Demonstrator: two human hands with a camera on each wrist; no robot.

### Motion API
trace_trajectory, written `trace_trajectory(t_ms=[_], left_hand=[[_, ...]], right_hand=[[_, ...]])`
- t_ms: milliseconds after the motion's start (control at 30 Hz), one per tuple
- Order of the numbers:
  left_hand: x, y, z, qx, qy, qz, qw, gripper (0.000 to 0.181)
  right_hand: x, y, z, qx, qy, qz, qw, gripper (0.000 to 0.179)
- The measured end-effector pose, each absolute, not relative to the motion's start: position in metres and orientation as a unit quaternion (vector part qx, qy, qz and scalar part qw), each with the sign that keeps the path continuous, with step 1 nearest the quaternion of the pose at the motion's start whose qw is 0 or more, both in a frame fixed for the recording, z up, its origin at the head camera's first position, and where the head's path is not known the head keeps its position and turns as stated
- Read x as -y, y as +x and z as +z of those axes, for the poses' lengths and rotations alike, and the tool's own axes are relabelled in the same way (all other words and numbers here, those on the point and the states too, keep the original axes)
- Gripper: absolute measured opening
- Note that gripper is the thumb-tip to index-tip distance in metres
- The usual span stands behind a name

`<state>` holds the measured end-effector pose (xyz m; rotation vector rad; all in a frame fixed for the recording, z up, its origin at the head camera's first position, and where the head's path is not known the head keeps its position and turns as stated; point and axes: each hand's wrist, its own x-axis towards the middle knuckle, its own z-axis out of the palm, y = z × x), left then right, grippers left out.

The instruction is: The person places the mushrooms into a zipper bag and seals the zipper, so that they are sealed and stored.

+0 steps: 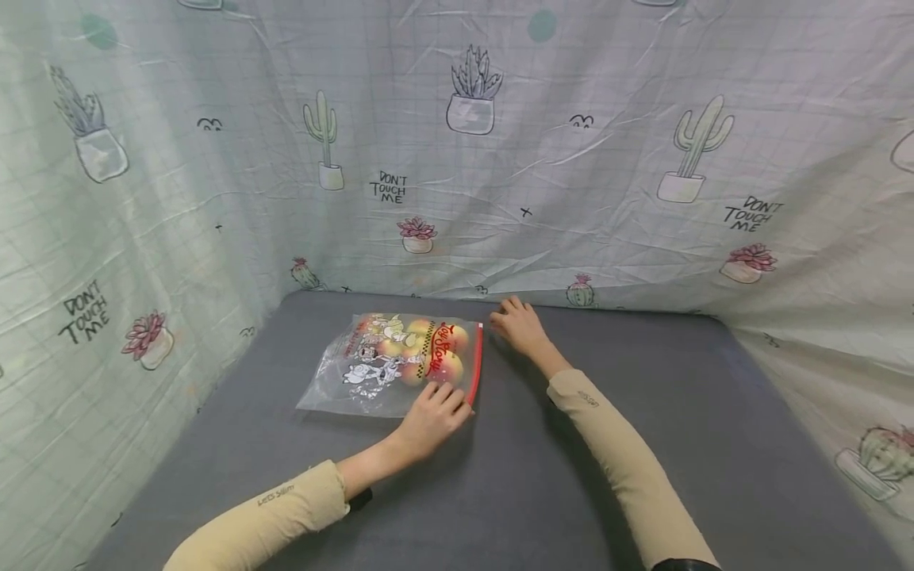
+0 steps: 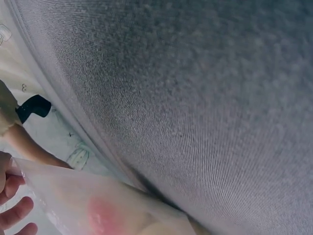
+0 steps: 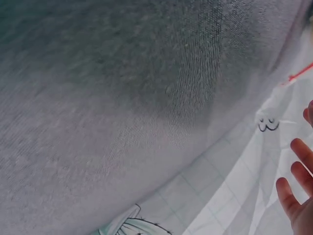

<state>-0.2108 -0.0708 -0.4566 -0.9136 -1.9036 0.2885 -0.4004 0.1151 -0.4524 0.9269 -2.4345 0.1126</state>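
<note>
A clear plastic zip bag point(image 1: 336, 377) with cartoon print and a red slider strip point(image 1: 478, 361) along its right edge lies on the grey table. Inside it are several round yellow-red fruits point(image 1: 451, 367) that look like peaches. My left hand point(image 1: 434, 416) pinches the bag's near right corner, by the end of the red strip. In the left wrist view, fingers point(image 2: 17, 213) hold the bag's edge. Just beyond the strip's far end, my right hand point(image 1: 520, 323) is apart from the bag, its fingers loosely bent with nothing in them. The right wrist view shows those fingers point(image 3: 303, 171) spread.
The grey cloth-covered table point(image 1: 643, 373) extends right of and in front of the bag. A pale curtain point(image 1: 528, 159) printed with cacti hangs behind the table and on both sides, meeting its back edge close to my right hand.
</note>
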Motion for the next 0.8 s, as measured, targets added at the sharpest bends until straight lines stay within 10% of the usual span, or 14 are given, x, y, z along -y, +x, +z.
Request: trace_trajectory(t_ms=[800], left_hand=[[0.078, -0.202, -0.46, 0.819, -0.405, 0.02, 0.406, 0.014]], right_hand=[[-0.157, -0.344, -0.439, 0.888, 0.363, 0.078, 0.272, 0.015]])
